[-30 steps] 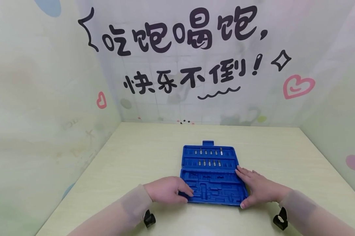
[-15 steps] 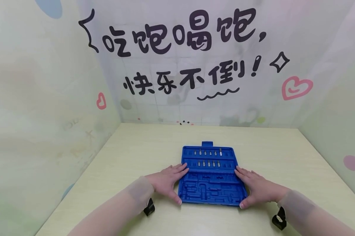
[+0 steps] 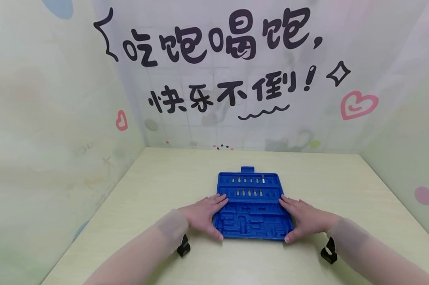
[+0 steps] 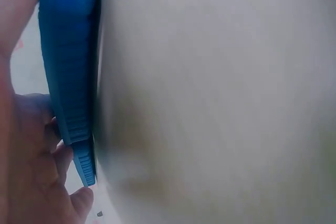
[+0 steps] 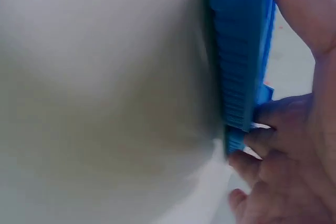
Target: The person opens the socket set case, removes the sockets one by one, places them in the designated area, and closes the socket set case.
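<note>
A blue bit case (image 3: 256, 226) lies unfolded on the table, its moulded compartment half towards me. Several small metal screwdriver bits (image 3: 249, 192) stand in two rows in the far half. My left hand (image 3: 204, 215) spreads along the left side, thumb at the near corner and fingers near the hinge. On the opposite side my right hand (image 3: 308, 217) mirrors it, thumb at the near right corner. Ribbed side walls of the case show between thumb and fingers in both wrist views, where the left fingers (image 4: 62, 161) and right fingers (image 5: 262, 142) lie along the edge.
The pale wooden table (image 3: 179, 170) carries the case. Behind it rises a printed backdrop (image 3: 186, 130) with large black characters, and similar side walls stand left and right. Black wrist straps (image 3: 184, 246) hang below both wrists.
My left hand has left the near left corner and spread along the left side. Since then the case, between both hands, has shifted slightly left and away from me.
</note>
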Demonstrator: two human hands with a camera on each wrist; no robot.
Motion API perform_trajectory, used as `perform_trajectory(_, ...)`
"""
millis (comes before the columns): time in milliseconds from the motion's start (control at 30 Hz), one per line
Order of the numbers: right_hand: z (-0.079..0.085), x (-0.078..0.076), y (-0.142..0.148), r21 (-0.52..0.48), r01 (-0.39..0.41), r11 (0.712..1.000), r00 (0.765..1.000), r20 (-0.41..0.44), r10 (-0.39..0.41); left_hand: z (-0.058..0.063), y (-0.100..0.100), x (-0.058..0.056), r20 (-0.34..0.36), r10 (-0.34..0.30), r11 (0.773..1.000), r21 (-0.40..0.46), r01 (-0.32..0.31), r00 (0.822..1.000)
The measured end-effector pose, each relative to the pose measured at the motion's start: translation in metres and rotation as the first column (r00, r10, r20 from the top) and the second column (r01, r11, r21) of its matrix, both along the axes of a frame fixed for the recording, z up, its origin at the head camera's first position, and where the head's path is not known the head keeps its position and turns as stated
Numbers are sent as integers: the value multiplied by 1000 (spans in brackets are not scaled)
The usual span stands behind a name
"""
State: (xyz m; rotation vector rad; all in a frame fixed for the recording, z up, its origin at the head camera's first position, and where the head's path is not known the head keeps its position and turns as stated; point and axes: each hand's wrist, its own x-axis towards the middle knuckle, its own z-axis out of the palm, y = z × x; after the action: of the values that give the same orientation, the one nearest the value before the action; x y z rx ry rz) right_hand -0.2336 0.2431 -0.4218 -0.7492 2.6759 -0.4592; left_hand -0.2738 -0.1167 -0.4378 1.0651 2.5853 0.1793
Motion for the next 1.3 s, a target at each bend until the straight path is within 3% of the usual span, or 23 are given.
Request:
perform_trajectory(133, 18, -20, -8, 15, 84, 996, 995, 56, -84, 1, 0, -4, 10, 18, 1000, -8, -17, 1000)
perform_trajectory(200, 25, -34, -15, -22, 194, 981, 980, 53, -192, 2, -1, -6, 11, 26, 1000, -15, -26, 1000)
perform_trajectory(267, 28, -49, -23, -93, 312, 946, 950, 31, -310, 3, -1, -8, 14, 37, 999, -17, -37, 999)
perform_trajectory(333, 27, -63, -33, -186, 436, 881, 899, 40, -436, 3, 0, -10, 22, 45, 999, -13, -44, 999)
perform_trajectory(400, 22, -74, -44, -274, 538, 797, 839, 79, -539, 3, 0, -12, 31, 51, 999, -6, -51, 998)
perform_trajectory(533, 12, -90, -64, -349, 697, 627, 704, 164, -691, 3, -1, -13, 40, 58, 998, 10, -58, 998)
perform_trajectory(700, -3, -99, -80, -356, 799, 485, 574, 212, -791, 3, 0, -13, 66, 64, 997, 28, -66, 996)
perform_trajectory(833, -11, -101, -88, -456, 822, 340, 505, 309, -806, 2, 1, -13, 71, 52, 998, 43, -55, 996)
perform_trajectory(900, -14, -103, -89, -504, 817, 280, 491, 356, -795, 1, 1, -13, 72, 52, 998, 43, -56, 996)
perform_trajectory(933, -15, -104, -88, -520, 812, 265, 492, 365, -790, 0, 2, -12, 76, 55, 997, 45, -58, 996)
perform_trajectory(1033, -19, -108, -84, -537, 803, 257, 499, 372, -783, 0, 2, -13, 87, 66, 997, 42, -70, 994)
perform_trajectory(1100, -21, -112, -78, -534, 793, 292, 528, 364, -767, 0, 1, -13, 91, 70, 996, 44, -74, 993)
perform_trajectory(1167, -24, -116, -72, -517, 780, 352, 569, 355, -741, 1, 1, -13, 99, 73, 996, 46, -78, 992)
perform_trajectory(1300, -26, -122, -60, -437, 736, 516, 662, 306, -684, 0, 0, -13, 113, 72, 996, 52, -78, 991)
